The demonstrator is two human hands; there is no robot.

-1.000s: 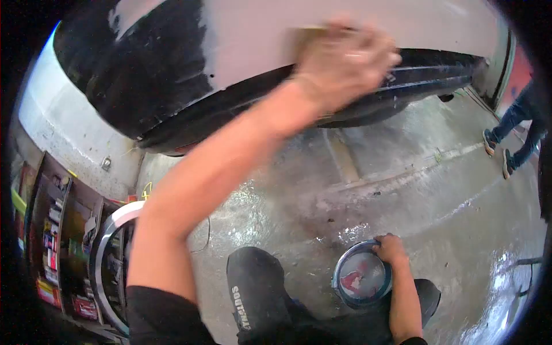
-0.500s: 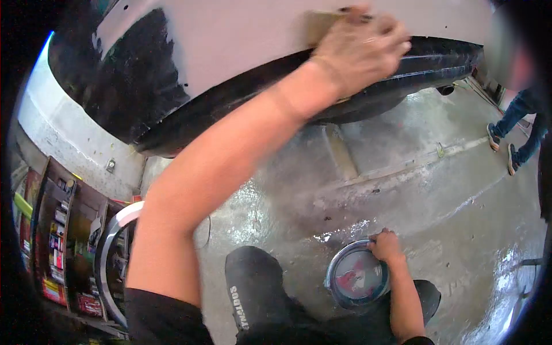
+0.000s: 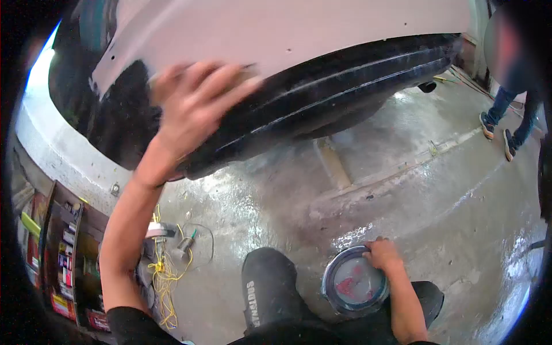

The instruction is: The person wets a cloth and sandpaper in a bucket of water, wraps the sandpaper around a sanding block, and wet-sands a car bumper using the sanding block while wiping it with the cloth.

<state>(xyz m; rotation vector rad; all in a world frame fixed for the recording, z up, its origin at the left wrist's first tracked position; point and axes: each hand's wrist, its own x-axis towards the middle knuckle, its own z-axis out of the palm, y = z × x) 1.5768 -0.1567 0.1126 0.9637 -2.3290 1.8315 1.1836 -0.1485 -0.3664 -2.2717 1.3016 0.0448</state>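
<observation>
My left hand (image 3: 192, 106), blurred by motion, is closed around a tan block (image 3: 248, 73) like a sanding block, mostly hidden behind the fingers. It is up against the left part of a pinkish primed car panel (image 3: 345, 34), above the black lower bumper (image 3: 322, 86). Low in the view, my right hand (image 3: 382, 253) grips the rim of a round bucket (image 3: 329, 292). Cloudy water (image 3: 368, 277) fills part of it, with a red piece (image 3: 347, 287) showing inside. The bucket is between my knees, close to the dark trousers (image 3: 267, 282).
A tangled yellow cord (image 3: 165, 287) and a grey tool (image 3: 184, 244) lie on the wet floor (image 3: 276, 201) at left. A shelf (image 3: 69, 253) of boxes stands beyond. At right stands a person in jeans (image 3: 520, 118). An exhaust pipe (image 3: 427, 87) sticks out below the bumper.
My left hand has swept left along the panel with the block. My right hand stays on the bucket rim. The view has shifted slightly, and the yellow cord now shows.
</observation>
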